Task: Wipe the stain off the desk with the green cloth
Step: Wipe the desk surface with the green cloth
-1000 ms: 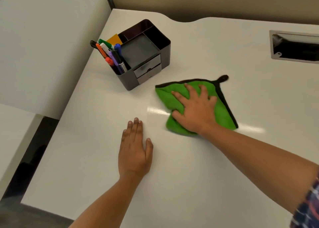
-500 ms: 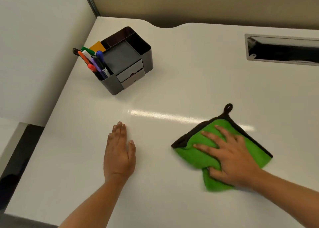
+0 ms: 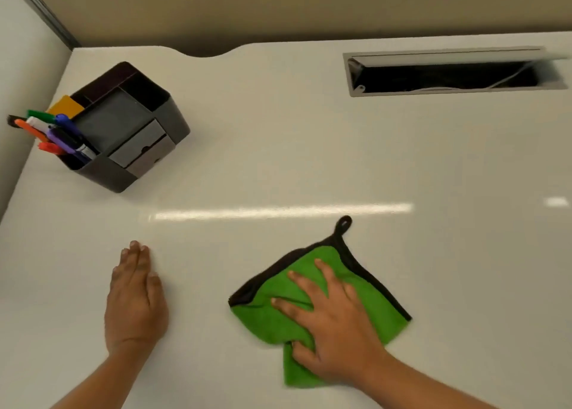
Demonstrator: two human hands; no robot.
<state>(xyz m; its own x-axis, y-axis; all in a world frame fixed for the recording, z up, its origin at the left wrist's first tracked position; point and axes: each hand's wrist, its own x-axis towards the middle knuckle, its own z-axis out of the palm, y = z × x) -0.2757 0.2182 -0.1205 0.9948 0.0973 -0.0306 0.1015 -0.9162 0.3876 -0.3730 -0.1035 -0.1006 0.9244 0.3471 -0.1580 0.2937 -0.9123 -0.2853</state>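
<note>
Fingers [image 3: 301, 280] of right hand [image 3: 332, 325] splayed flat on green cloth [image 3: 266, 319], thumb pinning its near fold; pressing, not gripping. Cloth lying toward near edge of desk [image 3: 278, 130], right of centre, black hanging loop [image 3: 344, 224] pointing toward far edge. Left hand [image 3: 134, 297] resting flat on desk, fingers together, holding nothing, well apart from cloth. No stain discernible. Marker-filled organiser [image 3: 123, 130] near far left corner; cable slot [image 3: 448, 72] along far edge. Best done with even palm pressure, overlapping strokes, cloth kept flat.
</note>
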